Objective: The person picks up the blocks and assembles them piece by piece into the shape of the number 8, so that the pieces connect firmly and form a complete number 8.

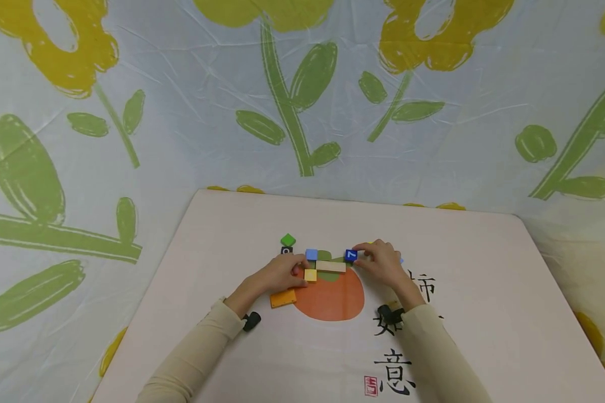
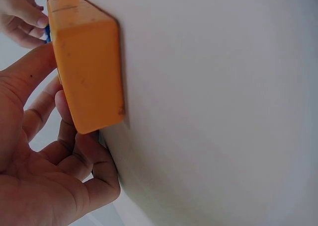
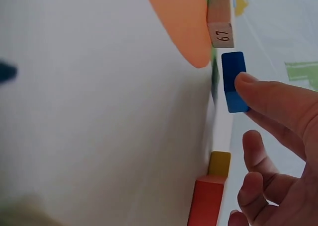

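Observation:
My right hand [image 1: 380, 263] pinches a dark blue block [image 1: 350, 255] marked with a white 7 between thumb and finger. In the right wrist view the same blue block [image 3: 233, 77] is held off the tabletop, near the end of a plain wooden block [image 3: 221, 33]. My left hand [image 1: 280, 272] has thumb and forefinger at two sides of a small yellow block [image 1: 310, 275], pinching it. A light blue block [image 1: 311, 254] and the wooden block [image 1: 331, 267] lie just beyond. In the left wrist view an orange block [image 2: 89, 72] hides the left fingertips.
Beside the left hand are the orange block [image 1: 283, 298], a green block [image 1: 288, 240] and a black block [image 1: 286, 250]. Red [image 3: 206, 201] and yellow [image 3: 219, 164] blocks stand near the right hand. The pale tabletop [image 1: 484, 268] bears a printed orange fruit [image 1: 330, 302] and black characters.

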A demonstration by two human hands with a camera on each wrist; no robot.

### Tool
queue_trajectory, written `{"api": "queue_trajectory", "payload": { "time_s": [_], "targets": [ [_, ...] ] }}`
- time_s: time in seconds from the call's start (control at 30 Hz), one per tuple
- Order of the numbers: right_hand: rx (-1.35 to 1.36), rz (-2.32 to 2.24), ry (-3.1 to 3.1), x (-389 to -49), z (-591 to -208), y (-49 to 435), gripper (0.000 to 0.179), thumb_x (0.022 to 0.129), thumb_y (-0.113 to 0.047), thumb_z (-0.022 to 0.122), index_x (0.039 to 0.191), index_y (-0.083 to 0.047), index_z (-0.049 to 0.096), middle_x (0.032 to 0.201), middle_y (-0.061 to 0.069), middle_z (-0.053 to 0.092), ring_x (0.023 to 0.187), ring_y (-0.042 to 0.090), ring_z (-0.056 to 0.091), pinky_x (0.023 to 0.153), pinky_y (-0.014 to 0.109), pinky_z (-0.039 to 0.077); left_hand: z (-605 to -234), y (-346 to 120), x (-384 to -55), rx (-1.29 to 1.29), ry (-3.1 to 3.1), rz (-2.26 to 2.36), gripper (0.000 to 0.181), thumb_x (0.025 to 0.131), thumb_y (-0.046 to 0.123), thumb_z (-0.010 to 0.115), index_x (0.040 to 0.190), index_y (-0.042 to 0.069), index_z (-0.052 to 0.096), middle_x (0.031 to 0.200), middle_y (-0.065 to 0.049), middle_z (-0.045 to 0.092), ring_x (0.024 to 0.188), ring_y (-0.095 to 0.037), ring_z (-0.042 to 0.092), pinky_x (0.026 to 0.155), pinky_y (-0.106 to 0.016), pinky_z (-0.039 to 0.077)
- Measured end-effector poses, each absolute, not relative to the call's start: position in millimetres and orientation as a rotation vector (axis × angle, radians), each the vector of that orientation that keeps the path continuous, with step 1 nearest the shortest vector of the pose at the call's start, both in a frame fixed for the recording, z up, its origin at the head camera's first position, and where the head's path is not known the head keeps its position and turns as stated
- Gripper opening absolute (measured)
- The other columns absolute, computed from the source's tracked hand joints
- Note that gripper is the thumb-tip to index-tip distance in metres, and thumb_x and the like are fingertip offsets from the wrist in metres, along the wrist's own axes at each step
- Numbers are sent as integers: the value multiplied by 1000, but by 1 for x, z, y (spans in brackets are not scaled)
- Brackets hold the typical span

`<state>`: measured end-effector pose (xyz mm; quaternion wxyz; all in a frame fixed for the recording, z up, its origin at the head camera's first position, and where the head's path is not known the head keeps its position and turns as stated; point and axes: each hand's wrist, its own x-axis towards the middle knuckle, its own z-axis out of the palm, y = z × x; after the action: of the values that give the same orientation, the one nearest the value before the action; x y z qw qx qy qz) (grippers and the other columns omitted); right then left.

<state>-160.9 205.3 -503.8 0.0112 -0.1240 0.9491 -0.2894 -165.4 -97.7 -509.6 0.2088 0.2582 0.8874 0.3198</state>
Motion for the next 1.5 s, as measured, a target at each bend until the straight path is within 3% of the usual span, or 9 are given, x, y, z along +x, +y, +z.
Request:
{"api": "queue_trajectory", "payload": {
  "time_s": [1.13,1.5],
  "targets": [
    [-359,-836,2933,-159,-507,203,32,88,-19,77,120,-15,74,97,9,65,91,32,52,82,61,30,-510,-97,-167,740,2470,896,33,88,27,80,115,16,64,84,0,52,82,-16,49,67,-29,39],
    [-358,-831,2966,-155,-503,205,38,88,-19,78,124,-14,72,97,9,64,86,30,51,79,60,31,-511,-97,-167,739,2469,897,33,88,27,80,115,15,64,83,-1,52,80,-15,49,66,-29,38]
  ]
}}
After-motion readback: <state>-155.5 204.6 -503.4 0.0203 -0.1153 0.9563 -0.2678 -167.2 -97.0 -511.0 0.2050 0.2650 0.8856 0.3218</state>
